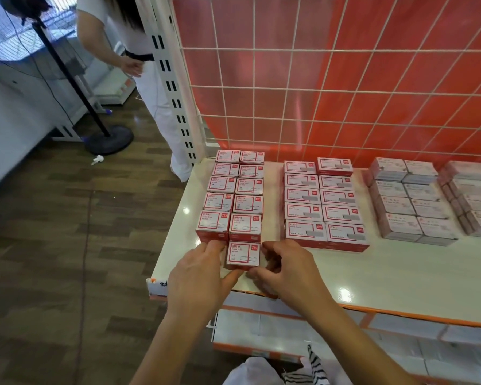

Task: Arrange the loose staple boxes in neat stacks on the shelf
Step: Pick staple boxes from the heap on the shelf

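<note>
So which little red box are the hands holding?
The front box in the leftmost group's right column, nearest the shelf edge. The left hand and right hand grip its sides, and no box sits beside it.

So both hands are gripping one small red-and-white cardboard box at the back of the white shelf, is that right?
No. The head view shows the left hand and right hand gripping the small red-and-white cardboard box near the front of the white shelf, not the back.

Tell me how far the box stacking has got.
Done: left block and middle block stand in tidy double rows. In hand: left hand and right hand grip the front box, at the right row's front. Left: seating it; the spot beside it looks unfilled.
</note>
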Tool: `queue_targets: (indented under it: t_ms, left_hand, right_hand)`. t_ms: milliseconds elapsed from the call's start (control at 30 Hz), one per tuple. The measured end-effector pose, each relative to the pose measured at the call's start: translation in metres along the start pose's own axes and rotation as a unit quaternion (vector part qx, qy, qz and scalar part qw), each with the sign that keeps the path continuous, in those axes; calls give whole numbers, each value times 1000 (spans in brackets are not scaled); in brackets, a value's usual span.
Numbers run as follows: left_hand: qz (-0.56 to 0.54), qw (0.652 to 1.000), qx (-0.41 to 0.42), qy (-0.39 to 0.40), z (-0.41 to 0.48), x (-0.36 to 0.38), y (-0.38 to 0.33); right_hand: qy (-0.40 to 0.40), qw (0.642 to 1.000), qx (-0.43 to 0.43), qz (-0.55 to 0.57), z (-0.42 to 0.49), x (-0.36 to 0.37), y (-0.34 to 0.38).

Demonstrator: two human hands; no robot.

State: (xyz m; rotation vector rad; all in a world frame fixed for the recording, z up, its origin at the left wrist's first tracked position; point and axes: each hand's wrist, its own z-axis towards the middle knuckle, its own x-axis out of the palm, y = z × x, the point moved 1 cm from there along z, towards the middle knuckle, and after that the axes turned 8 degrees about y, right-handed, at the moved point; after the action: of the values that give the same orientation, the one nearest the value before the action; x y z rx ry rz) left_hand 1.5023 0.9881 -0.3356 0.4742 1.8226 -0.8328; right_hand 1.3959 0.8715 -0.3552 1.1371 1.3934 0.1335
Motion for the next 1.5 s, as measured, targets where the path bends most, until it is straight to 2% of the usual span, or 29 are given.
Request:
queue_targets:
  t_ms: [200,367,467,700,967,1500]
  left_hand:
    - [22,996,38,-82,-5,-18,-26]
    - [28,971,147,-184,8,-8,-60]
    - [40,961,192,-196,18,-4,-89]
    - [62,945,275,-167,40,19,-161]
    - [50,931,335,-135,46,66,-271]
    - [87,927,364,-17,48,157,-514]
  right_hand:
    - [-49,999,-5,3,-6,-23,-8]
    - [-120,992,-20,-8,-11,-45,-18]
    - [-153,988,-3,-24,-16,-59,-29]
    - [-226,971,26,-67,-38,-100,-76]
    - [-259,961,62,-72,-74,-163,-169]
    - [-294,937,176,-67,-147,-309,-348]
